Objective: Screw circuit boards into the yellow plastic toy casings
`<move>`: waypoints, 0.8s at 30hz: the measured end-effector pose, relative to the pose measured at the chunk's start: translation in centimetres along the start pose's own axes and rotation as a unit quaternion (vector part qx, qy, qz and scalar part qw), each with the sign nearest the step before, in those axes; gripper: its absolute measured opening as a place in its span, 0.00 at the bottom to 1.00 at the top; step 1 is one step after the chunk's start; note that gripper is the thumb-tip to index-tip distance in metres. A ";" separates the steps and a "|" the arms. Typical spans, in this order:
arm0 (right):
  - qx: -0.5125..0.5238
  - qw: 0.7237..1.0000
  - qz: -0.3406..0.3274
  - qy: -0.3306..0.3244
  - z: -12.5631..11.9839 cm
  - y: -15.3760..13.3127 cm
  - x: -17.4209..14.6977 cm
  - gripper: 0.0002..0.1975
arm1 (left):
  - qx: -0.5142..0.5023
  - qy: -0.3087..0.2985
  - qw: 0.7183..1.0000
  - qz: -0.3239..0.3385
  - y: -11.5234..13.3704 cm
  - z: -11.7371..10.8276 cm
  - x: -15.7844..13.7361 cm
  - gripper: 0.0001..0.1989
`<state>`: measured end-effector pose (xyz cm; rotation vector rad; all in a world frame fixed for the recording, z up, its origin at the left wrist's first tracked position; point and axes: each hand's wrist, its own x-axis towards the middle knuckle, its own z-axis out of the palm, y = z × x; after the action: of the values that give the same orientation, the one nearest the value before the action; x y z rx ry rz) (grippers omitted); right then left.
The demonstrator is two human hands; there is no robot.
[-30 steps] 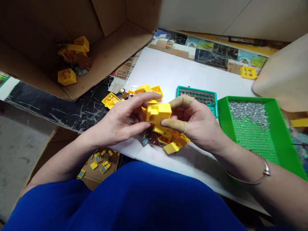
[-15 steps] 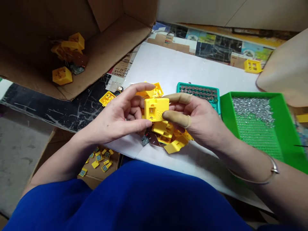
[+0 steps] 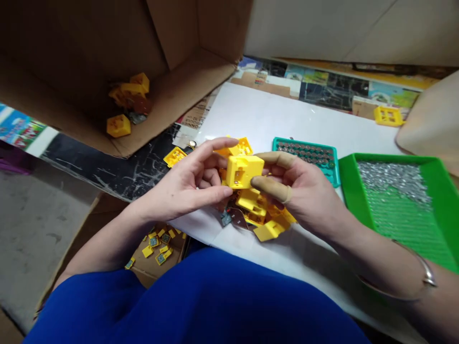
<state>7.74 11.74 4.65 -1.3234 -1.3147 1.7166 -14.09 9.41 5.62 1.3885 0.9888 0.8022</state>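
Both hands hold a small yellow plastic case (image 3: 247,172) above the table, its square battery recess facing me. My right hand (image 3: 304,186), with tan finger covers on the thumb and a finger, pinches its right side. My left hand (image 3: 190,184) has its thumb tip at the lower left corner, the index finger arched above and the other fingers curled behind the left edge. Beneath lies a heap of yellow case parts (image 3: 272,228) with a dark brown board (image 3: 239,217) and thin wires. An open yellow half-case (image 3: 175,156) lies left of my left hand.
A teal tray (image 3: 337,177) holds rows of round metal pieces. Right of it, a green bin (image 3: 380,160) contains small silvery screws (image 3: 394,181). A cardboard box (image 3: 179,102) with yellow parts lies open at upper left; another box (image 3: 143,274) with yellow pieces stands below the table edge.
The camera view has shifted, so the scene sits lower and further right. The yellow case is turned slightly, showing more of its left side. Both hands keep their hold.
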 end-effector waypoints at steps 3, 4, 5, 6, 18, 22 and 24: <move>-0.005 1.000 0.008 0.010 0.1 0.2 0.1 0.29 | 0.056 0.061 0.996 0.034 0.2 -1.8 0.1 0.27; -0.010 1.000 0.004 0.014 0.1 0.3 0.1 0.30 | 0.095 0.105 0.989 0.049 0.2 -3.1 0.3 0.25; -0.018 1.000 -0.004 0.021 0.2 0.3 0.1 0.31 | 0.144 0.161 0.975 0.060 0.1 -4.7 0.7 0.23; -0.026 0.999 -0.016 0.030 0.3 0.3 0.0 0.32 | 0.195 0.223 0.952 0.073 0.0 -6.6 1.1 0.22; -0.127 0.989 -0.079 0.000 0.5 1.1 -0.5 0.26 | 0.577 0.350 0.729 -0.114 -2.5 -17.6 10.5 0.21; -0.140 0.985 -0.102 -0.004 0.4 1.1 -0.3 0.25 | 0.584 0.348 0.722 -0.130 -2.5 -17.7 11.6 0.17; -0.140 0.984 -0.109 -0.005 0.4 1.1 -0.2 0.24 | 0.566 0.352 0.735 -0.125 -2.3 -17.7 11.1 0.14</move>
<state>7.51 11.04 3.69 -1.2655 -1.6881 1.4292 -25.94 26.67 3.57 1.8887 2.4936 0.4721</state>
